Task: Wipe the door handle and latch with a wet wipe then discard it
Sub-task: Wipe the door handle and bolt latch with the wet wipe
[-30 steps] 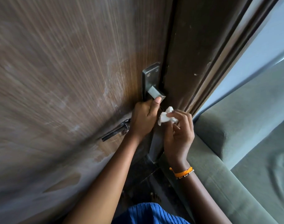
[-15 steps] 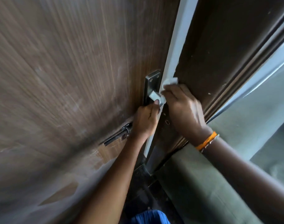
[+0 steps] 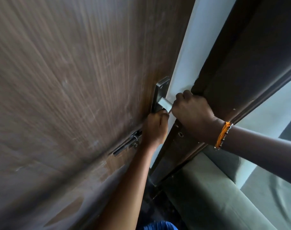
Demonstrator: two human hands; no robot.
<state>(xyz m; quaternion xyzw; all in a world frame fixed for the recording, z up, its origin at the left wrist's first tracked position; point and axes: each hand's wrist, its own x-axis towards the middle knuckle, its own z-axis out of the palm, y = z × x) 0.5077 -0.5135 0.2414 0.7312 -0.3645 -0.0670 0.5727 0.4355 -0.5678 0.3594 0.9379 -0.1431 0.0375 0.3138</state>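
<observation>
The right hand's fingers (image 3: pixel 182 97) were curled shut at the door's edge, the wipe hidden inside them if held at all. The left hand (image 3: pixel 155 126) gripped the handle (image 3: pixel 164 103), pressing it. Best judged: keep the lever held so the latch stays reachable, rubbing firmly along the edge of the door (image 3: pixel 179 77).

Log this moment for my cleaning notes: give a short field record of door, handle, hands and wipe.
door: wooden door, ajar, pale gap at its edge
handle: metal handle on a plate
bolt: sliding bolt below, left of the handle
left hand: left hand under the handle, thumb at it
right hand: right hand closed at the handle's end
wipe: hidden, cannot tell
wrist: orange band on the right
</observation>
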